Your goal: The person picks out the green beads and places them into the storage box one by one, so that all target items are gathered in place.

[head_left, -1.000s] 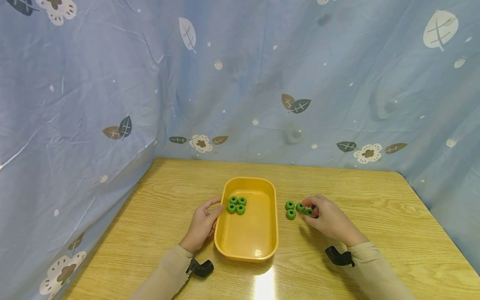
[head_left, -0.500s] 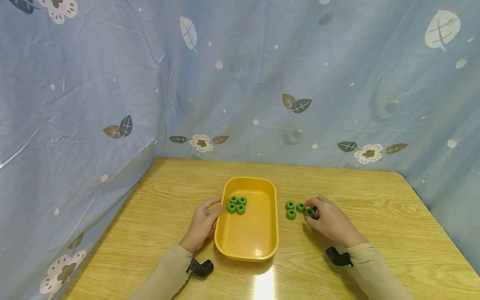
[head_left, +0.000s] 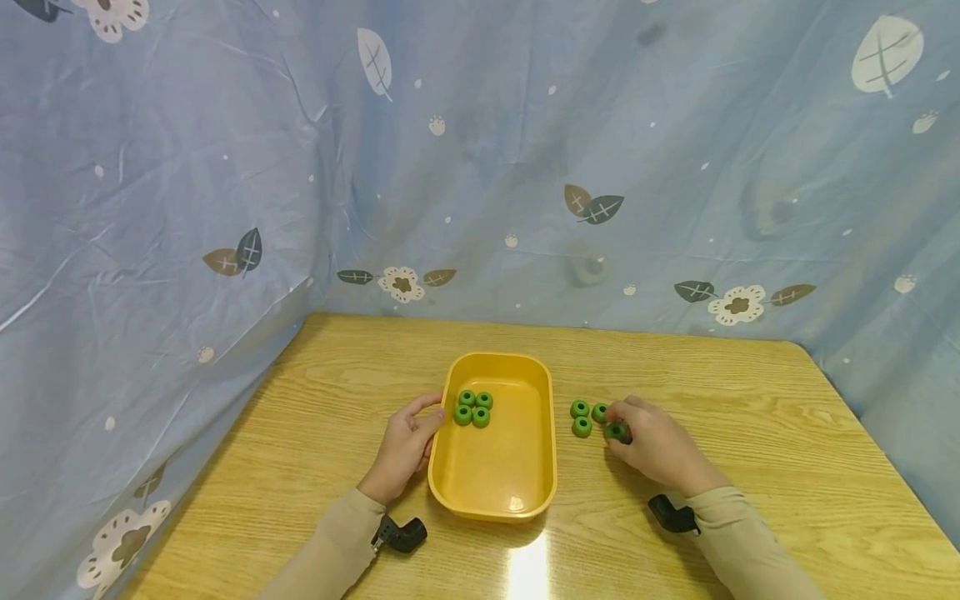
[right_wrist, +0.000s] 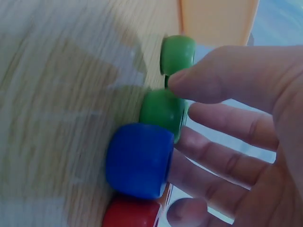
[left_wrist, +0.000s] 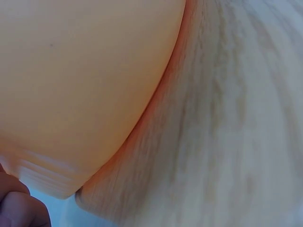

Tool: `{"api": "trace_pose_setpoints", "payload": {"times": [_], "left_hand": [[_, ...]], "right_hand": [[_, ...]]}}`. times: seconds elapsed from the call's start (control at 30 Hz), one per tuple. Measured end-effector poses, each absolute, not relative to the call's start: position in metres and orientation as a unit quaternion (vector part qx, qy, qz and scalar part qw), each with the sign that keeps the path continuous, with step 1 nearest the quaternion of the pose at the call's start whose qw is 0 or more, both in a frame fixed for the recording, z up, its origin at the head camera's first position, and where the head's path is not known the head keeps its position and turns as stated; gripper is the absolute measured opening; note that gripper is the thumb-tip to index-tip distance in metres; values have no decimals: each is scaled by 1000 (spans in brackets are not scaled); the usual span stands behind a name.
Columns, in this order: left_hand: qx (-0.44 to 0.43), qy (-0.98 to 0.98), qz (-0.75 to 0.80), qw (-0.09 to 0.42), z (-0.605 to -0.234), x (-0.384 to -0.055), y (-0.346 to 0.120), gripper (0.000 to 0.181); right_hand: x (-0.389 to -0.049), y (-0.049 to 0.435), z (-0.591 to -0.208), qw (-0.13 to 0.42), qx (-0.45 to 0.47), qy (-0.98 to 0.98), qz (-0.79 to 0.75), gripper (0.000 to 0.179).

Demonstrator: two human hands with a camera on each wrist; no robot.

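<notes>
My left hand (head_left: 401,450) grips the left rim of a yellow plastic tray (head_left: 491,475), thumb at the rim and fingers along the outer wall. In the left wrist view, fingers (left_wrist: 21,208) show beside the tray's outer wall (left_wrist: 85,85). Several green beads (head_left: 472,408) with holes are grouped inside the tray. Right of it, my right hand (head_left: 663,446) pinches a green bead (right_wrist: 161,111) between thumb and fingertips, low at the table. A blue bead (right_wrist: 140,161) and a red bead (right_wrist: 132,215) sit beside that bead; the hand hides both in the head view.
Other green beads (head_left: 581,427) lie on the wooden table (head_left: 697,383) between the tray and my right hand. A blue patterned curtain (head_left: 480,167) hangs behind the table and along its left side.
My right hand has moved slightly nearer my body, its thumb and fingers closing on the green bead. The blue bead glimpsed there earlier is now covered. My left hand stays put.
</notes>
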State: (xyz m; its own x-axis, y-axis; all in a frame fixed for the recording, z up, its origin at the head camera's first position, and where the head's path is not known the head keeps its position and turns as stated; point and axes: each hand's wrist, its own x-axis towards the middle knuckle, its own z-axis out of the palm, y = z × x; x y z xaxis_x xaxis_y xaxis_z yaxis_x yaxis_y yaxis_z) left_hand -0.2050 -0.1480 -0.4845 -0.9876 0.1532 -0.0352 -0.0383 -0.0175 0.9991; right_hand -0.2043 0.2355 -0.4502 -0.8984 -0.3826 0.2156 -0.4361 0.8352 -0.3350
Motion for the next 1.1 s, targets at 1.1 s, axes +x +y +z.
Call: {"api": "trace_pose_setpoints", "payload": {"times": [1.1], "left_hand": [[37, 704, 707, 63, -483, -204, -148, 41]], "right_hand": [[-199, 224, -448, 58, 251, -918, 300, 27]]}}
